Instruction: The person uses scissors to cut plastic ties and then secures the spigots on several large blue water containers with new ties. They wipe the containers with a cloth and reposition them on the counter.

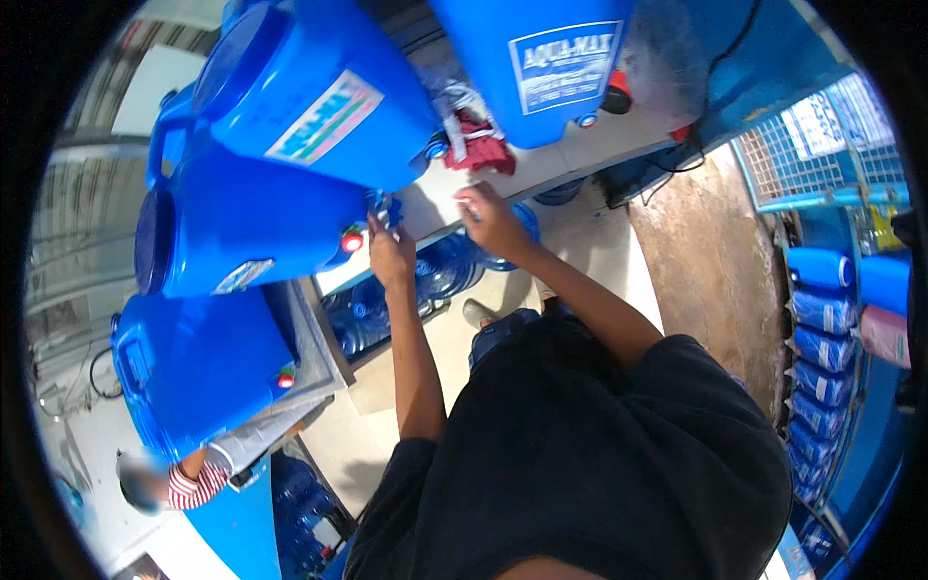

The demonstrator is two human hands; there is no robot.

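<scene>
Blue plastic water containers with taps stand along a pale counter (573,161). My left hand (391,250) is beside the tap end of a blue container (261,210), fingers near a small clear and blue plastic item (384,206); whether it grips that item cannot be told. My right hand (493,221) is raised over the counter's front edge, its fingers pinched on a small white piece (464,199). Just beyond it lies a dark red cloth (482,152), between a tilted-looking labelled container (312,94) and another labelled container (544,65).
Large clear blue water bottles (442,268) lie under the counter. Another blue container (203,355) stands at the left, near a person in a striped sleeve (197,486). Wrapped blue packs (823,348) are stacked at the right, below a wire mesh panel (797,159). A black cable (714,72) hangs beyond the counter.
</scene>
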